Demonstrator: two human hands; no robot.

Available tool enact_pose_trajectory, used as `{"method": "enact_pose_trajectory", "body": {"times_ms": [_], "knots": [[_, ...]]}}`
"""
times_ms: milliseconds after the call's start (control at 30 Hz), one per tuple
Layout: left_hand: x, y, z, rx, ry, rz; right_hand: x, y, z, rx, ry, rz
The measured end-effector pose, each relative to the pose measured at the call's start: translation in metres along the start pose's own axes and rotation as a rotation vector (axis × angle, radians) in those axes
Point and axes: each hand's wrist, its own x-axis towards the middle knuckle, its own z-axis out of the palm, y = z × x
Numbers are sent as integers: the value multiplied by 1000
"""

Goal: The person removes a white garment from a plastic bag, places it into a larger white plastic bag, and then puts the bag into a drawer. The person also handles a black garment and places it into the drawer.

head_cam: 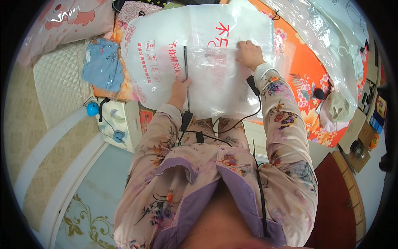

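Observation:
A large white plastic bag (pixel 155 34) with red printing lies spread before me over a bed with an orange floral cover. On top of it rests a clear plastic bag (pixel 217 96) with a dark strip (pixel 186 65) along its left side. My left hand (pixel 180 91) is at the lower part of this strip, its thumb and fingers closed on the edge. My right hand (pixel 249 55) lies on the plastic near the clear bag's upper right, fingers bent; whether it grips the sheet cannot be told.
Blue folded clothing in a clear packet (pixel 102 65) lies left, beside a pink printed pillow package (pixel 77 21). A white nightstand (pixel 116 119) stands below it. Right are a clear plastic cover (pixel 329 40), a pale cap (pixel 338 107) and the orange bedspread (pixel 306 93). Black cords hang near my wrists.

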Motion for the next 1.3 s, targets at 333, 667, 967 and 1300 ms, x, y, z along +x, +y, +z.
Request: {"method": "enact_pose_trajectory", "body": {"times_ms": [333,667,967,1300], "knots": [[13,6,1,-49,145,106,-113,160,-54,-4,-52,237],[45,82,3,698,139,665,-209,268,-119,-887,193,873],[45,96,24,935,75,745,-63,112,34,959,276,873],[41,77,38,1055,38,746,-109,120,80,823,257,718]]}}
